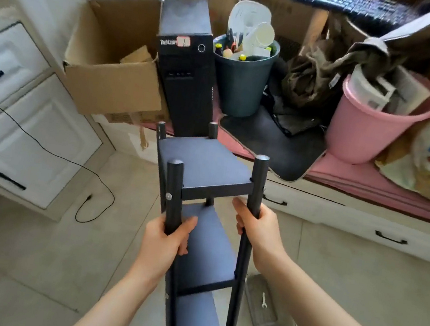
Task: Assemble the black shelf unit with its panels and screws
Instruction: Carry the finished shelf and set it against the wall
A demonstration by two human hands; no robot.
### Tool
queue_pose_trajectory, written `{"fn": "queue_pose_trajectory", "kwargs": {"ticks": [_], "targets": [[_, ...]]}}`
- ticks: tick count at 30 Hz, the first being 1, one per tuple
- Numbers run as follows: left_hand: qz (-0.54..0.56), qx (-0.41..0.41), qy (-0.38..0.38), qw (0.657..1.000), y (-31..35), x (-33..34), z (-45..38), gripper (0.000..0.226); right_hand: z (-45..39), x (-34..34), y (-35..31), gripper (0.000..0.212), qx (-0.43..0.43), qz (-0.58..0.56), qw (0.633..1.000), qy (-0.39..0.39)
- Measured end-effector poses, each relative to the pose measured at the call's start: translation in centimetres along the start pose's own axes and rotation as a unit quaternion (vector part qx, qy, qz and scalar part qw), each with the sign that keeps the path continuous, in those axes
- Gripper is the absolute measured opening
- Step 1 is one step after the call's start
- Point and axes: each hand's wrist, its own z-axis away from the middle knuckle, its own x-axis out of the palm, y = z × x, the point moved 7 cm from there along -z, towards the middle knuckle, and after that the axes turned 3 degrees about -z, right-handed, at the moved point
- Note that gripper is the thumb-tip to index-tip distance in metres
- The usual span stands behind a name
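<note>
The black shelf unit [205, 161] stands upright in front of me on the tiled floor, with three dark panels stacked between four round black posts. My left hand [165, 241] grips the near left post just below the top panel, under a silver screw head [168, 196]. My right hand [259, 230] grips the near right post at about the same height. A small silver wrench [263, 300] lies in a clear plastic tray [266, 325] on the floor to the right of the unit.
A black computer tower [189, 77], an open cardboard box [111, 67], a dark bin [242, 81] and a pink bucket [370, 120] crowd a pink-covered bench behind the unit. White drawers [24, 110] stand at the left. A black cable [92, 174] trails across the floor.
</note>
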Motion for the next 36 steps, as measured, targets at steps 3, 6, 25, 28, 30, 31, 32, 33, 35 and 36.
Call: {"fn": "queue_pose_trajectory", "kwargs": {"ticks": [3, 6, 25, 28, 30, 31, 32, 33, 35, 36], "targets": [[-0.013, -0.014, -0.022, 1.0, 4.9, 0.0, 4.2, 0.034, 4.5, -1.3, -4.6, 0.037, -0.003, -0.026, 1.0, 0.011], [-0.033, -0.019, -0.047, 0.998, 10.2, 0.6, 8.2, 0.047, 9.1, -3.0, -9.0, 0.04, 0.01, -0.032, 0.998, 0.048], [0.256, -0.216, -0.385, 0.86, 22.5, 11.1, 18.9, 0.058, 27.6, -21.7, -17.2, 0.027, -0.054, -0.152, 0.973, 0.162], [0.258, -0.213, -0.372, 0.866, 26.0, 16.8, 19.9, 0.067, 29.3, -26.1, -17.3, 0.02, -0.049, -0.155, 0.97, 0.181], [0.257, -0.226, -0.373, 0.862, 27.6, 21.0, 21.2, 0.06, 30.4, -29.2, -17.0, 0.022, -0.048, -0.158, 0.968, 0.187], [0.249, -0.23, -0.382, 0.86, 28.2, 23.2, 22.0, 0.055, 30.9, -30.8, -16.8, 0.022, -0.047, -0.159, 0.968, 0.19], [0.231, -0.231, -0.388, 0.862, 28.6, 25.3, 22.9, 0.05, 31.4, -32.5, -16.5, 0.022, -0.045, -0.161, 0.967, 0.193], [0.21, -0.233, -0.389, 0.866, 28.6, 27.4, 23.7, 0.044, 31.9, -34.2, -16.3, 0.022, -0.043, -0.16, 0.967, 0.194], [0.182, -0.242, -0.381, 0.873, 28.2, 31.3, 25.3, 0.03, 32.9, -37.8, -15.6, 0.022, -0.035, -0.152, 0.968, 0.195], [0.172, -0.248, -0.379, 0.875, 27.9, 33.2, 26.2, 0.025, 33.4, -39.8, -15.3, 0.022, -0.033, -0.148, 0.968, 0.198]]}}
